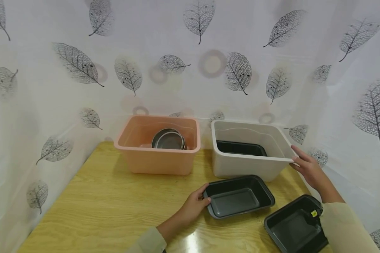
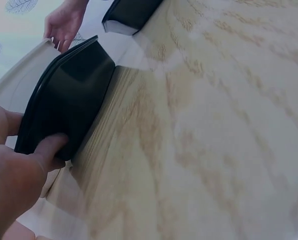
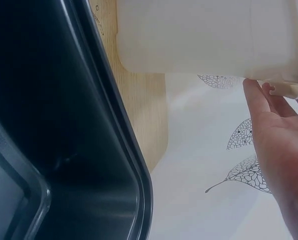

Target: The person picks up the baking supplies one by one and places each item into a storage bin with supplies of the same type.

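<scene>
My left hand (image 1: pixel 194 206) grips the left end of a dark loaf pan (image 1: pixel 237 202), thumb on its near side. The pan is tilted, its open side facing me, just in front of the white bin (image 1: pixel 240 167). In the left wrist view the outside of this loaf pan (image 2: pixel 71 90) faces the camera. My right hand (image 1: pixel 311 172) holds the right end of the white bin's rim; in the right wrist view its fingers (image 3: pixel 258 97) reach under the lip. Inside that bin lies another dark pan (image 1: pixel 240 148), partly hidden by the front wall.
A second dark loaf pan (image 1: pixel 294 228) with a yellow sticker (image 1: pixel 314 213) rests on the wooden table (image 1: pixel 114 207) at front right, partly covered by my right sleeve. Back left stands a peach bin (image 1: pixel 161 161) with round metal tins (image 1: pixel 170 140). A leaf-print curtain (image 1: pixel 177 95) hangs behind.
</scene>
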`<act>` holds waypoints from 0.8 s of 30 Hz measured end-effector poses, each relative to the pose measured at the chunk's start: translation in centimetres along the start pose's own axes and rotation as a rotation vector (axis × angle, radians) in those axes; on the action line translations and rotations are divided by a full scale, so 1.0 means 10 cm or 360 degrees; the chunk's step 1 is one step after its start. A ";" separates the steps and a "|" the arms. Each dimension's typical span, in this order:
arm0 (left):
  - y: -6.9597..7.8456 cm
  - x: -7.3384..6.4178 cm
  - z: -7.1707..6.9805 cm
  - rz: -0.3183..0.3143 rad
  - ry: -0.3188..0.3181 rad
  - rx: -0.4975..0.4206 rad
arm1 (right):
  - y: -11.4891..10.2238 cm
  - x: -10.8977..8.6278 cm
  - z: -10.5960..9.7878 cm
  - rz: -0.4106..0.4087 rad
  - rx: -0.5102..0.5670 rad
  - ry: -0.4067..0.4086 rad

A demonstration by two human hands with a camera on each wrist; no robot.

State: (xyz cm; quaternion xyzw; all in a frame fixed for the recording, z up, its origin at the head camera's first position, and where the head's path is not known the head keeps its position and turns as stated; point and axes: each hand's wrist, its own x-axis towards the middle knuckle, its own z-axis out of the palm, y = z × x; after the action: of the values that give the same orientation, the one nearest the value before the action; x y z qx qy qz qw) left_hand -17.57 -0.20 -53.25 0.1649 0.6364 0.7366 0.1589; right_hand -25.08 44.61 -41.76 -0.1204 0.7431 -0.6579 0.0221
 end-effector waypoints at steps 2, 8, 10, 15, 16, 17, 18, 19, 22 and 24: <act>0.01 0.00 0.00 -0.0018 0.0005 -0.0066 | 0.00 0.00 0.00 0.0007 -0.0014 0.0002; 0.04 -0.01 -0.01 -0.0039 0.0017 -0.0236 | -0.02 0.01 0.00 0.0032 -0.0076 0.0010; 0.06 -0.01 -0.03 -0.0033 0.0019 -0.0244 | -0.02 0.01 0.00 0.0028 -0.0065 0.0008; 0.09 -0.02 -0.08 -0.0035 0.0020 -0.0282 | -0.01 0.01 0.00 0.0008 -0.0034 -0.0007; 0.11 -0.02 -0.09 -0.0036 0.0019 -0.0287 | 0.00 0.01 0.00 0.0006 -0.0032 -0.0007; 0.13 -0.03 -0.10 -0.0037 0.0019 -0.0294 | -0.01 0.01 0.00 0.0004 -0.0035 -0.0008; 0.15 -0.03 -0.11 -0.0038 0.0018 -0.0291 | -0.01 0.01 -0.01 0.0005 -0.0037 -0.0009; 0.18 -0.03 -0.12 -0.0043 0.0020 -0.0283 | -0.01 0.01 -0.01 0.0005 -0.0036 -0.0011; 0.28 -0.04 -0.16 -0.0053 0.0005 -0.0244 | -0.01 0.00 -0.02 0.0008 -0.0049 -0.0019; 0.35 -0.03 -0.18 -0.0065 -0.0011 -0.0205 | -0.01 -0.01 -0.02 0.0010 -0.0049 -0.0023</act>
State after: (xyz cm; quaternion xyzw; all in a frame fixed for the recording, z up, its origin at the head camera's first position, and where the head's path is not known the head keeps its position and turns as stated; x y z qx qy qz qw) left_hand -18.15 -2.42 -50.01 0.1439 0.5903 0.7721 0.1863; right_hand -25.03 44.83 -41.60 -0.1231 0.7533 -0.6454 0.0278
